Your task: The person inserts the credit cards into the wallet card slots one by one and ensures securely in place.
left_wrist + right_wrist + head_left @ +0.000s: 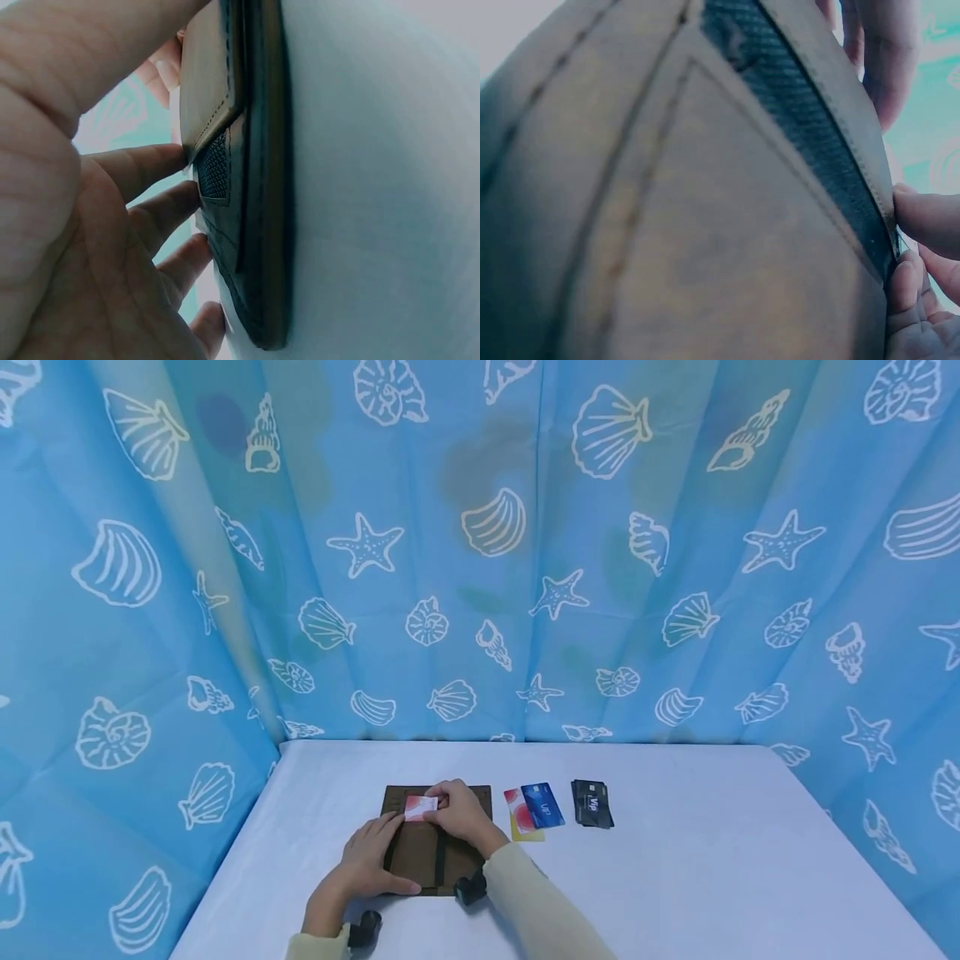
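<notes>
A brown leather wallet (pixel 417 853) with stitched edges and dark mesh strips lies flat on the white table. Across its left side rests my left hand (pixel 367 857), fingers extended along the edge and thumb near the bottom. In the left wrist view, the fingertips (pixel 171 156) of that hand touch the wallet's side. My right hand (pixel 462 814) pinches a red and white card (pixel 417 808) at its right end, over the wallet's upper part. The right wrist view shows the wallet's leather panel (pixel 727 217) close up; the card is mostly hidden there.
Right of the wallet, a blue VIP card (pixel 543 806) overlaps a red and yellow card (pixel 519 814). Farther right lies a small stack of black VIP cards (pixel 592 804). A blue shell-patterned curtain (pixel 480 568) hangs behind the table (pixel 712 852).
</notes>
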`<state>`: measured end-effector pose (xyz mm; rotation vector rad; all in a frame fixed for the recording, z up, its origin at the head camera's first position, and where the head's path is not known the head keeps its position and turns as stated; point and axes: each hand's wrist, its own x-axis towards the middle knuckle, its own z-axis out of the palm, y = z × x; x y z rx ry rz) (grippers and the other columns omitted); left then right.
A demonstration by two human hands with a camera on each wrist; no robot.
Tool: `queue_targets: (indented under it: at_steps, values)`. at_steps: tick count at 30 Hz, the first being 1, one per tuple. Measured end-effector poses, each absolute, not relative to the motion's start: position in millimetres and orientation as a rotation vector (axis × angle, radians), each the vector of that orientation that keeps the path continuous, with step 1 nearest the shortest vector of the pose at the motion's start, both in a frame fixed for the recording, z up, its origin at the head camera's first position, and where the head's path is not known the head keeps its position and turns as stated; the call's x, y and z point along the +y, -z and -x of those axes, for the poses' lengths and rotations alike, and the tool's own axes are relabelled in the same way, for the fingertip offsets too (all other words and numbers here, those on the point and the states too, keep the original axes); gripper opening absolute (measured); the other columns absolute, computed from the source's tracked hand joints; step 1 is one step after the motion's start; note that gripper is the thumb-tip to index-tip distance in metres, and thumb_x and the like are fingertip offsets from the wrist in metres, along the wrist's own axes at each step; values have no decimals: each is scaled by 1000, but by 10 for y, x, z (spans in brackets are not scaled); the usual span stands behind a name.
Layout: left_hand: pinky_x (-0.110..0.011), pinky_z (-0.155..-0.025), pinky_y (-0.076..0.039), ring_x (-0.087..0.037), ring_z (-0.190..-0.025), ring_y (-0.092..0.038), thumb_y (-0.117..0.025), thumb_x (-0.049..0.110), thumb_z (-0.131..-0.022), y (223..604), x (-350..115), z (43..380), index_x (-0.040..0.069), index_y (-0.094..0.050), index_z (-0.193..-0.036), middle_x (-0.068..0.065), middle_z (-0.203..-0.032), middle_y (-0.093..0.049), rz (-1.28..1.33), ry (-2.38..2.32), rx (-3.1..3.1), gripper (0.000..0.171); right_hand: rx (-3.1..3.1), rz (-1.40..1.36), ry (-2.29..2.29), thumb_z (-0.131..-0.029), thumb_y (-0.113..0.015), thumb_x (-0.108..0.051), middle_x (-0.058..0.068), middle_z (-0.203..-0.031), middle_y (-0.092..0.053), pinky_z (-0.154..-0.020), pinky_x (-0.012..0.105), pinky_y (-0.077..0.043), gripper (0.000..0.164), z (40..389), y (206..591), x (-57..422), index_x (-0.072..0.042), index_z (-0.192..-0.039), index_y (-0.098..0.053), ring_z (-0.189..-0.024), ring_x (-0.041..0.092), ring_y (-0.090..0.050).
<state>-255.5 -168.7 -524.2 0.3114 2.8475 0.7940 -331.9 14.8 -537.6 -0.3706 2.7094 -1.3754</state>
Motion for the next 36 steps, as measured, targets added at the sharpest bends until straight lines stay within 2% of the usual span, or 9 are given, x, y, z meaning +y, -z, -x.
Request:
queue_targets:
  at_steps: [21, 36]
  values:
    - [-69, -114, -23, -42, -141, -31, -91, 49, -61, 5218, -1681, 2578, 6, -37, -150, -19, -154, -37, -275, -794, 2826, 112, 2633, 328, 1475, -89, -74, -18, 0, -94, -55, -67, 22, -48, 21, 3298, 5432, 174, -16, -110, -69, -81, 14, -51]
    - [-68, -115, -22, -42, -143, -30, -91, 50, -62, 5237, -1692, 2568, 6, -36, -150, -18, -155, -35, -294, -803, 2828, 113, 2633, 353, 1449, -90, -73, -18, 1, -93, -55, -68, 21, -48, 21, 3272, 5381, 180, -14, -110, -69, -81, 14, -51]
